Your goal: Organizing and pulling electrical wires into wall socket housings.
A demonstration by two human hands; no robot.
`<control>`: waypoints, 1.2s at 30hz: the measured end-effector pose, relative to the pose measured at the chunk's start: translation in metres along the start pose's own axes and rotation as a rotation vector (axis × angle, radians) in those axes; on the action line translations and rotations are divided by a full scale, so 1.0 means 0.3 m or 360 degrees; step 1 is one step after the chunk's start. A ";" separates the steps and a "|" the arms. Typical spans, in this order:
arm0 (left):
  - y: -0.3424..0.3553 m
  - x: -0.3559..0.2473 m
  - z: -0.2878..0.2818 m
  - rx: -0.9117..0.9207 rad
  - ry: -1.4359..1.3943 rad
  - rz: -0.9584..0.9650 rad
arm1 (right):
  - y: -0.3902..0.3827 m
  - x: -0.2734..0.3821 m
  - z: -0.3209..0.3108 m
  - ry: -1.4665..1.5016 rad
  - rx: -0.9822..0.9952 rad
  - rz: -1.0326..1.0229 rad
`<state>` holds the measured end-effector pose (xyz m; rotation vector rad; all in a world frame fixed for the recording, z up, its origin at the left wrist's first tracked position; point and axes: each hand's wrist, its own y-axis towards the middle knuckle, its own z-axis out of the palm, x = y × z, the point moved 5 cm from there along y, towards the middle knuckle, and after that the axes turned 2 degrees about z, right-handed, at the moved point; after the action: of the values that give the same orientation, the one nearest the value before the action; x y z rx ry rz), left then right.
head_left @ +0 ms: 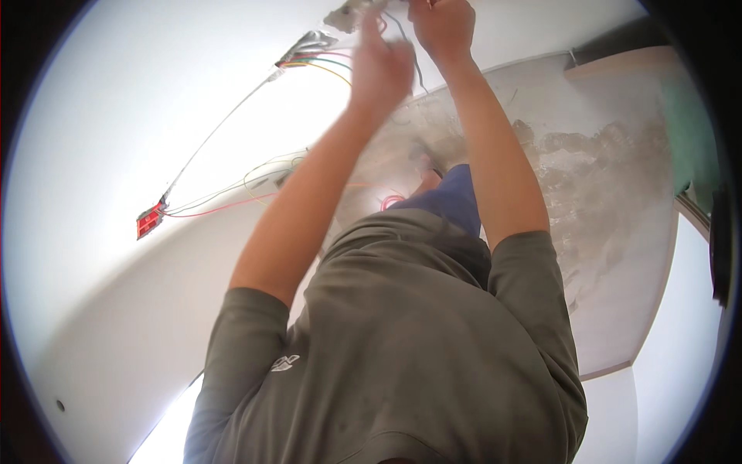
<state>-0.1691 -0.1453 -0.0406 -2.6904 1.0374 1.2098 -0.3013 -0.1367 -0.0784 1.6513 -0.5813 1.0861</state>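
Both my arms reach up to the top edge of the view, in front of a white wall. My left hand (380, 68) is smeared by motion, with one finger pointing up beside a rough grey patch (345, 17) in the wall. My right hand (444, 32) is closed close by, its fingertips cut off by the frame's top edge; what it grips is too hidden to name. A dark grey wire (413, 58) hangs between the two hands. Red, green and yellow wires (328, 60) run from a cut opening (303, 48) in the wall toward my left hand.
A red electrical box (149, 222) sits in the wall at left, with loose thin wires (232, 189) trailing from it. A coil of red wire (392, 202) lies near my legs. The floor (595, 201) is dusty and stained. At right stands something green (692, 131).
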 end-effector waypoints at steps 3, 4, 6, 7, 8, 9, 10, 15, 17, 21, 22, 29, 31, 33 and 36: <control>0.099 -0.068 -0.044 0.0192 -0.0656 -0.0524 | 0.000 0.062 -0.042 0.0487 0.0387 0.0542; 0.104 -0.058 -0.047 0.0231 -0.0688 -0.0534 | -0.009 0.074 -0.048 0.0522 0.0431 0.0751; 0.108 -0.088 -0.046 0.0178 -0.0765 -0.0652 | -0.023 0.056 -0.056 0.0546 0.0470 0.0953; 0.106 -0.093 -0.045 0.0122 -0.0835 -0.0774 | -0.035 0.048 -0.054 0.0963 0.0377 0.0918; 0.102 -0.076 -0.051 0.0109 -0.0833 -0.0777 | -0.039 0.061 -0.050 0.1387 0.0291 0.0873; 0.104 -0.062 -0.040 0.0254 -0.0972 -0.0633 | -0.042 0.064 -0.042 0.1394 0.0304 0.0874; 0.114 -0.059 -0.028 0.0400 -0.1106 -0.0487 | -0.052 0.049 -0.037 0.1131 0.0258 0.0996; 0.157 -0.029 -0.015 0.0422 -0.0673 -0.0996 | -0.049 0.032 -0.038 0.0669 0.0361 0.0858; 0.146 -0.041 -0.024 0.0406 -0.0626 -0.0979 | -0.031 0.022 -0.035 0.0497 0.0428 0.0793; 0.158 -0.015 -0.012 0.0400 -0.0713 -0.0779 | -0.004 0.003 -0.020 0.0349 0.0515 0.0701; 0.157 0.001 -0.004 0.0361 -0.0527 -0.0951 | -0.005 -0.026 -0.012 0.0298 0.0428 0.0468; 0.148 0.047 -0.010 0.0232 -0.0569 -0.0990 | -0.034 -0.010 -0.022 0.0701 0.0717 0.0830; 0.143 0.053 -0.011 0.0273 -0.0527 -0.1062 | -0.051 -0.002 -0.022 0.1037 0.0617 0.0784; 0.137 0.043 -0.017 0.0344 -0.0604 -0.1033 | -0.031 0.001 -0.032 0.1343 0.0560 0.0744; 0.122 0.042 -0.023 0.0362 -0.0281 -0.0583 | 0.016 -0.037 -0.001 0.0470 0.0796 0.0535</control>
<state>-0.1795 -0.1828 -0.0352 -2.4070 0.5851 1.1521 -0.3106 -0.1395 -0.0858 1.7979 -0.4199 1.7999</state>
